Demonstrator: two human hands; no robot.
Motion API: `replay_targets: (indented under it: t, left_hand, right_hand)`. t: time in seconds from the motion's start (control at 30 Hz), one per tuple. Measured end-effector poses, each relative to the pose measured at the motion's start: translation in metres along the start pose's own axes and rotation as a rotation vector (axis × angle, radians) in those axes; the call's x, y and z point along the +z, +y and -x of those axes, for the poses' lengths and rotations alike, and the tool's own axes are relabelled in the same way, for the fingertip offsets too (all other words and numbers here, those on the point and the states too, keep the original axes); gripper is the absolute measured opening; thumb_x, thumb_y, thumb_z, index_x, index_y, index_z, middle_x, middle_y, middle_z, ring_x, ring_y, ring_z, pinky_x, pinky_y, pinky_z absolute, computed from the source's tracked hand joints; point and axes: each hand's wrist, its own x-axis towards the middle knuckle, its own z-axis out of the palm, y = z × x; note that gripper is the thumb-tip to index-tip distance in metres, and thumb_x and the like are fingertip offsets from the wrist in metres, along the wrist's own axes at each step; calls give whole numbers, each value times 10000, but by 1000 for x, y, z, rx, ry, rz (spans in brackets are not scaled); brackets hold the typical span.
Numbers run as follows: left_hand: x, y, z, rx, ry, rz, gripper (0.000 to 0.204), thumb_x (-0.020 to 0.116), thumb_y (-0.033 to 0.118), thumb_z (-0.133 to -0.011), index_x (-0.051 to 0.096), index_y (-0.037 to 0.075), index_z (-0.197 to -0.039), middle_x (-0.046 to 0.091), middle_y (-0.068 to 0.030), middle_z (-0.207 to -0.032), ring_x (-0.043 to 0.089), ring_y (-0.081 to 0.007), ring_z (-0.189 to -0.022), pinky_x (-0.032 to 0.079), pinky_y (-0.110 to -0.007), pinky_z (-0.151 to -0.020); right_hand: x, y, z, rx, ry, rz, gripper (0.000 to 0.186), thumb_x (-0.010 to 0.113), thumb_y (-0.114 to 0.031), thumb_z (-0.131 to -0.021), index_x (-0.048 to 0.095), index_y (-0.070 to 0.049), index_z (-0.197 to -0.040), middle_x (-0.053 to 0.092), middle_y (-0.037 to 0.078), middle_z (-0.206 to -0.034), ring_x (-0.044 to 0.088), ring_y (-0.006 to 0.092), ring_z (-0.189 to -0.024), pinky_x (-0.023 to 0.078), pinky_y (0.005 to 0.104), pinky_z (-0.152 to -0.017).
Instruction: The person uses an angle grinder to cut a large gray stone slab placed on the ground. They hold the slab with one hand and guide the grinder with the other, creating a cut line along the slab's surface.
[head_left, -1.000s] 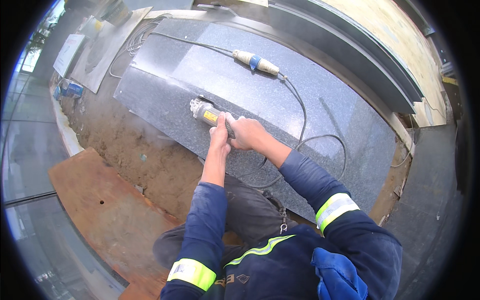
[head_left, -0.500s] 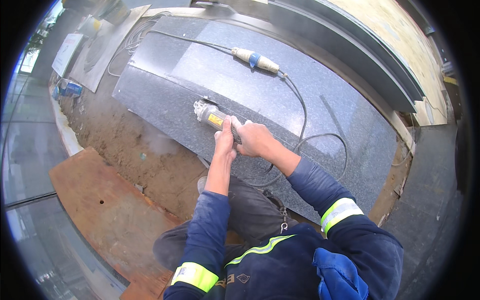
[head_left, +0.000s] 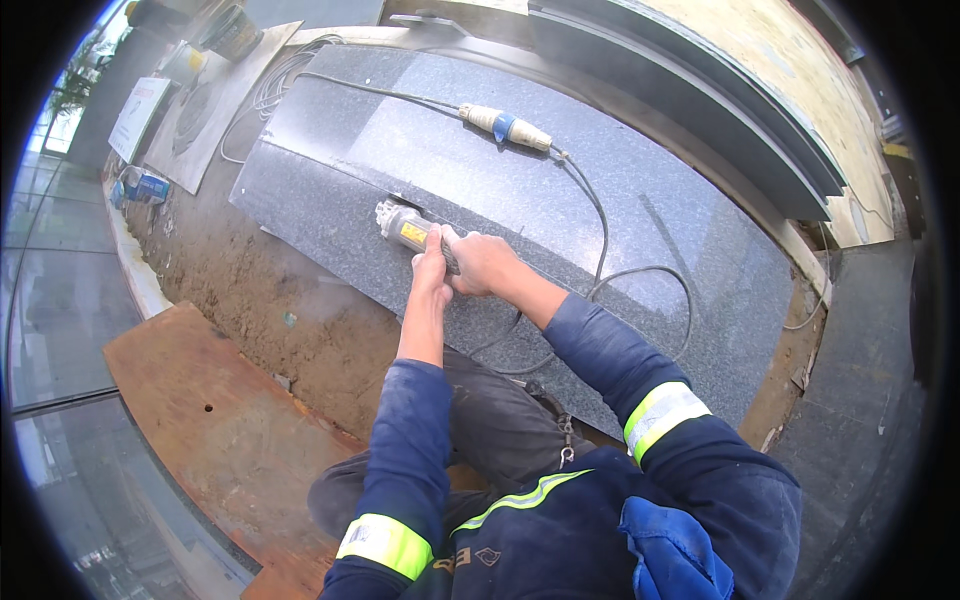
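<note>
Both my hands grip an angle grinder [head_left: 408, 229] with a pale head and a yellow label. My left hand [head_left: 431, 268] is wrapped round its body on the near side, and my right hand [head_left: 482, 263] is closed round the rear part. The dark disc [head_left: 408, 204] of the grinder meets a long straight line across the speckled grey stone slab [head_left: 620, 190]. A power cable trails from the tool's rear over the slab. It runs to a white and blue plug connector [head_left: 505, 126] lying on the far part of the slab.
Dark steel beams [head_left: 700, 100] lie behind the slab. A rusty metal plate [head_left: 220, 420] and bare soil [head_left: 240, 270] are at the left. Coiled cable [head_left: 275, 90], a bucket [head_left: 232, 35], a white board [head_left: 138, 118] and a small blue container [head_left: 146, 185] sit at the far left. Dust hangs nearby.
The grinder and both hands have shifted a little to the left along the line in the slab. My grip on the tool has stayed the same.
</note>
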Motion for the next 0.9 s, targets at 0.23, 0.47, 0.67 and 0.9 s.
replay_targets:
  t: [0.23,0.47,0.67,0.9]
  left_hand:
    - [12,-25,37,-5,-12,6,659,680,453,-1043,545,-99,-1377,661,-191,-1271,691,-266,-1098,579,-442,-920]
    - [10,-14,19,5,-7,6,640,684,448,-1040,563,-101,-1346,680,-187,-1235,705,-261,-1066,589,-432,-890]
    - [3,-4,7,18,-3,2,649,680,454,-1042,564,-108,-1345,684,-194,-1239,715,-257,-1034,593,-432,-877]
    - [24,-26,54,8,6,-14,672,682,460,-1039,567,-129,-1342,695,-204,-1212,708,-266,-1061,574,-436,-920]
  right_hand:
    - [2,5,41,33,42,24,874,745,-242,-805,377,30,-1550,705,307,-1056,727,450,-975,598,511,-829]
    - [8,8,22,23,63,24,892,752,-262,-817,364,13,-1572,704,303,-1077,726,446,-989,597,503,-841]
    - [6,3,6,-3,26,25,911,753,-268,-825,340,11,-1588,699,311,-1115,728,443,-1000,595,500,-858]
    - [-5,7,52,57,-7,57,937,758,-263,-812,331,-2,-1604,698,309,-1069,731,451,-955,596,510,-823]
